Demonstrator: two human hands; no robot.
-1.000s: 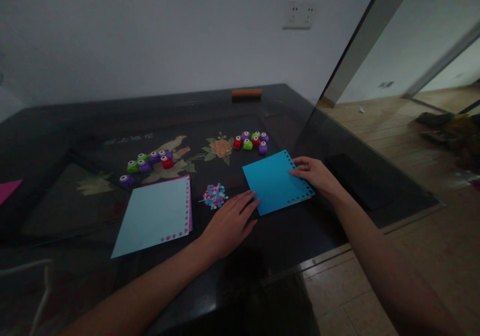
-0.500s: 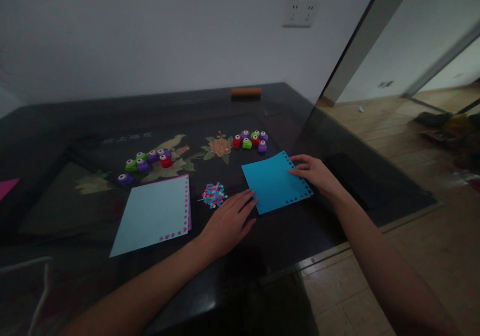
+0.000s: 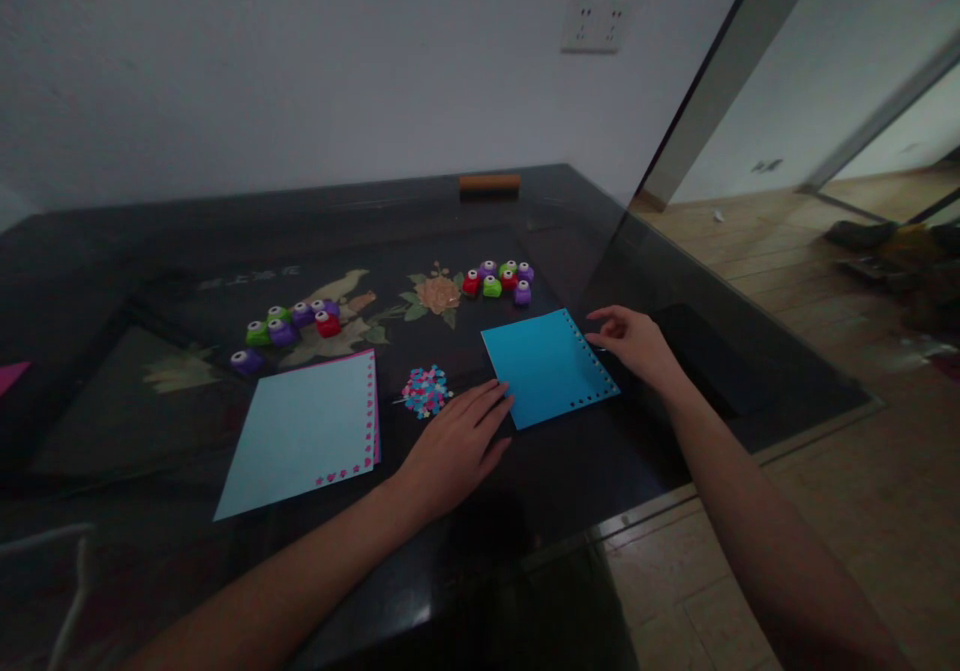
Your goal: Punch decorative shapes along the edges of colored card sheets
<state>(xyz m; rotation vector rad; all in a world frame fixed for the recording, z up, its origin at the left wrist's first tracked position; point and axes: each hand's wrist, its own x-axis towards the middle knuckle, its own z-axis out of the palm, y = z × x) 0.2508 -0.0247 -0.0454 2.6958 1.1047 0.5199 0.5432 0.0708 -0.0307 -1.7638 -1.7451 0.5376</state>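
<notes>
A blue sheet of paper (image 3: 532, 366) lies flat on the dark glossy table, with small shapes punched along its right and lower right edges. My left hand (image 3: 463, 433) is open, its fingertips resting on the sheet's left edge. Just off the right edge hovers my right hand (image 3: 626, 341), fingers loosely bent and apart, with nothing visible in them. Left of my left hand is a small pile of pink, blue and white paper cutouts (image 3: 426, 391). A pale blue sheet (image 3: 300, 436) with similar edge punches lies over pink paper (image 3: 377, 421).
Several small craft punches in red, green and purple (image 3: 491, 286) stand behind the blue sheet. Another group of punches (image 3: 281, 331) is behind the pale sheet. A brown cylinder (image 3: 489, 183) lies near the wall. A dark flat object (image 3: 694, 351) is right of my right hand.
My right hand has let go of the blue sheet's right edge and drawn slightly away. That edge, raised before, now lies flat. My left hand stays on the left edge.
</notes>
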